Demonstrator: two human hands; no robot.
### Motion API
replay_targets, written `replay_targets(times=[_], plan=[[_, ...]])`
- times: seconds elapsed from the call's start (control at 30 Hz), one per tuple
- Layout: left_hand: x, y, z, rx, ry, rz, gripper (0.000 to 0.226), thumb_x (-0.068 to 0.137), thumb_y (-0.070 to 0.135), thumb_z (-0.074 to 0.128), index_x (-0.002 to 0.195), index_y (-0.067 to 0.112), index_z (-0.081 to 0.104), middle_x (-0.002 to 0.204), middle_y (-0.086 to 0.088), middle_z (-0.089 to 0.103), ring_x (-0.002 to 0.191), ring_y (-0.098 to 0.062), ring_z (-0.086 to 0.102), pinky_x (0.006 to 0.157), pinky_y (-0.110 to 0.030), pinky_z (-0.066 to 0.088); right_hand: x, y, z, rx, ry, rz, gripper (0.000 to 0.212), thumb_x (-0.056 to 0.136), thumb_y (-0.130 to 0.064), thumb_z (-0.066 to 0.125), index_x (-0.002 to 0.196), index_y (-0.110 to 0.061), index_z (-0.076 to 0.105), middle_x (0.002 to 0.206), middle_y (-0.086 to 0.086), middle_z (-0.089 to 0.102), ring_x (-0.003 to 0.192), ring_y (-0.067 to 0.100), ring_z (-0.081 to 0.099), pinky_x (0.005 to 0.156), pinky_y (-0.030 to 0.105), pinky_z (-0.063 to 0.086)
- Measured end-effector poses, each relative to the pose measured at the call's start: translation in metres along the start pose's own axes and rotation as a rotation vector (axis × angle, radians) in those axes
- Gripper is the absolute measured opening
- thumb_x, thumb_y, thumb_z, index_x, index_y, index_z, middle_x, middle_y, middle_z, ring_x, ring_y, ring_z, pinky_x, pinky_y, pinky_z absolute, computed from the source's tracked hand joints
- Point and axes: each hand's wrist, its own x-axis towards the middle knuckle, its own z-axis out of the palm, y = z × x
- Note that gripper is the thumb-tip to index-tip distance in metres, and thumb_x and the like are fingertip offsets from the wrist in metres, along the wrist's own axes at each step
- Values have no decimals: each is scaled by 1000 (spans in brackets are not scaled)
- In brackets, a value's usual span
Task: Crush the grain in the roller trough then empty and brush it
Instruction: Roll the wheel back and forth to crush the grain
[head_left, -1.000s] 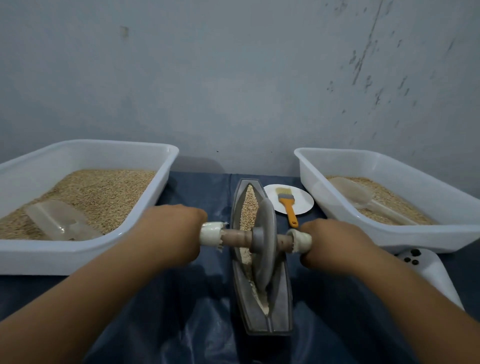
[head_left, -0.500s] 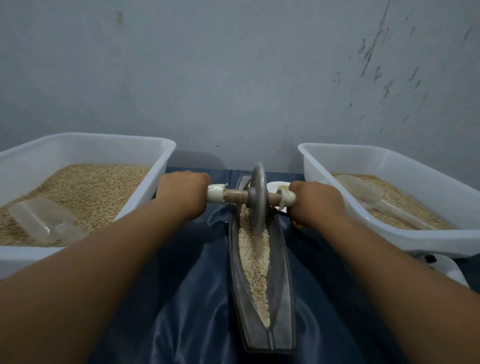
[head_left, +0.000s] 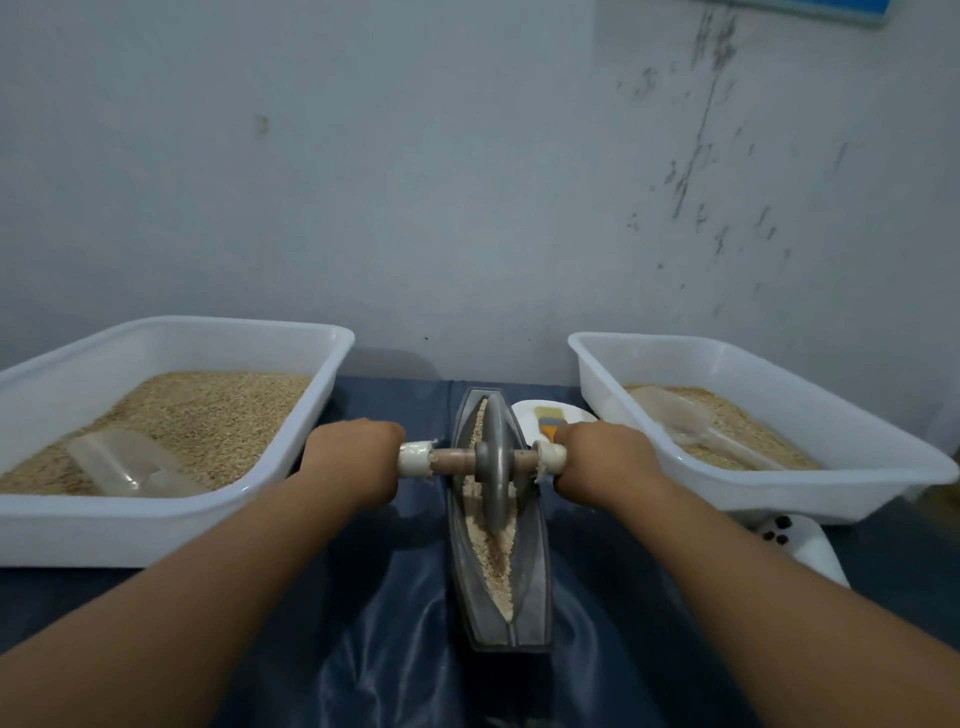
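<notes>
A grey boat-shaped roller trough (head_left: 535, 582) lies lengthwise on the blue cloth, with pale grain (head_left: 493, 566) along its groove. A grey metal roller wheel (head_left: 496, 462) stands in the trough a little beyond its middle, on a wooden axle with white-wrapped ends. My left hand (head_left: 350, 462) grips the left end of the axle and my right hand (head_left: 605, 462) grips the right end. An orange-handled brush (head_left: 548, 421) lies on a small white plate (head_left: 574, 415) behind my right hand, partly hidden.
A white tub (head_left: 171, 525) of grain with a clear scoop (head_left: 124, 465) stands at the left. A second white tub (head_left: 852, 488) with grain and a clear scoop (head_left: 675, 415) stands at the right. A white device (head_left: 802, 545) lies in front of it. A grey wall is close behind.
The wheel rolled from the near part of the trough to its far end, then came back toward the middle. Both hands stayed gripped on the axle.
</notes>
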Motion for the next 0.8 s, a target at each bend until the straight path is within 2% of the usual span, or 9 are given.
replay_targets(times=[0.17, 0.27, 0.37, 0.5, 0.6, 0.7, 0.8], plan=[[-18, 4, -9, 17, 22, 10, 21, 79, 23, 62, 85, 33, 45, 77, 8, 52, 73, -15, 55, 68, -30, 46, -25, -2, -6, 20, -13, 1, 17, 76, -29, 57, 92, -34, 51, 74, -9, 48, 75, 18, 54, 63, 29, 42], [-29, 6, -13, 16, 36, 10, 22, 79, 22, 63, 86, 33, 45, 81, 8, 56, 77, -15, 59, 70, -30, 48, -39, -4, -9, 34, 4, -9, 14, 77, -27, 58, 89, -33, 51, 79, -7, 54, 76, 19, 55, 64, 29, 43], [-41, 6, -15, -4, 31, 13, 21, 79, 22, 63, 85, 34, 46, 79, 9, 56, 76, -13, 59, 69, -30, 49, -53, -7, -17, 32, 21, -25, 13, 78, -28, 58, 87, -32, 50, 76, -8, 50, 75, 19, 53, 64, 28, 42], [-60, 2, -12, 21, 51, 25, 20, 77, 24, 60, 80, 35, 43, 72, 10, 50, 72, -12, 56, 62, -27, 42, -72, -7, -21, 20, 11, -46, 12, 75, -29, 59, 80, -31, 49, 73, -9, 52, 73, 17, 54, 60, 28, 41], [-64, 1, -11, 30, 124, 42, 19, 77, 26, 57, 78, 36, 41, 72, 11, 50, 70, -9, 53, 60, -26, 38, -79, -4, -16, 33, 72, -31, 13, 72, -30, 59, 73, -32, 45, 72, -9, 55, 69, 14, 54, 53, 26, 35], [-59, 0, -13, 27, 166, 48, 15, 78, 28, 57, 81, 37, 45, 76, 11, 54, 74, -9, 56, 65, -26, 44, -78, -4, -14, 34, 79, -5, 17, 73, -31, 59, 68, -31, 42, 72, -9, 54, 67, 14, 52, 53, 26, 34], [-49, 2, -9, 11, 138, 28, 14, 77, 26, 57, 82, 36, 48, 77, 10, 56, 76, -11, 59, 68, -28, 48, -67, -5, -11, 31, 72, 6, 18, 74, -30, 58, 67, -30, 41, 70, -9, 52, 65, 14, 49, 55, 26, 36]])
